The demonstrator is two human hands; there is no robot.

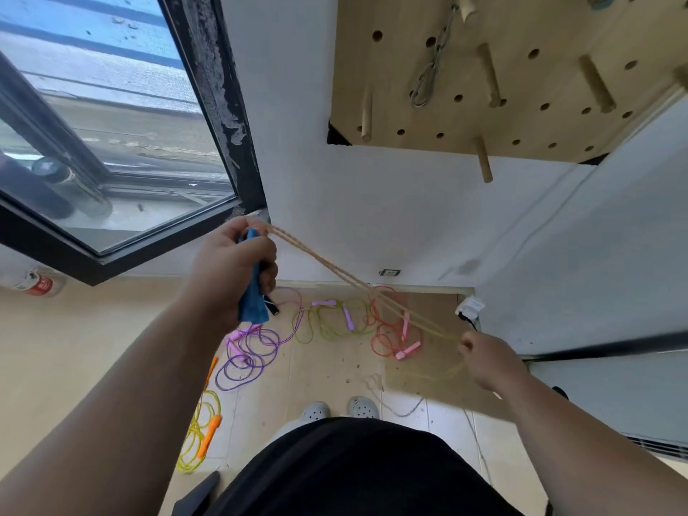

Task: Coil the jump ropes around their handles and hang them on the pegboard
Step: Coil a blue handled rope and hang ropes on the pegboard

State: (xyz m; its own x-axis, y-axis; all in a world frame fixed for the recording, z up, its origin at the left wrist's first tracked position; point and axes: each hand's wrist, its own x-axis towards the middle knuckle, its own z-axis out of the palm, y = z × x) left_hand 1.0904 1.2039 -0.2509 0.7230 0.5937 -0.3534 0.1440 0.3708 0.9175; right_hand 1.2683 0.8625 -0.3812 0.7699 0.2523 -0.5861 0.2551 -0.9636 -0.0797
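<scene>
My left hand [227, 268] grips the blue handles [253, 299] of a jump rope, held upright in front of me. Its tan rope [335, 268] runs taut in doubled strands down to the right, where my right hand [487, 361] pinches it. The wooden pegboard [521, 139] hangs on the wall above, with several pegs and a metal chain [433, 67]. On the floor lie a purple rope [249, 357], a green rope with lilac handles [335, 318], a red rope with pink handles [394, 338] and a yellow rope with orange handles [201, 430].
A black-framed window [111, 143] fills the upper left. A grey cabinet or door [614, 255] stands at right, with a white plug [470, 307] and cables at its foot. My shoes [338, 409] stand on the tan floor.
</scene>
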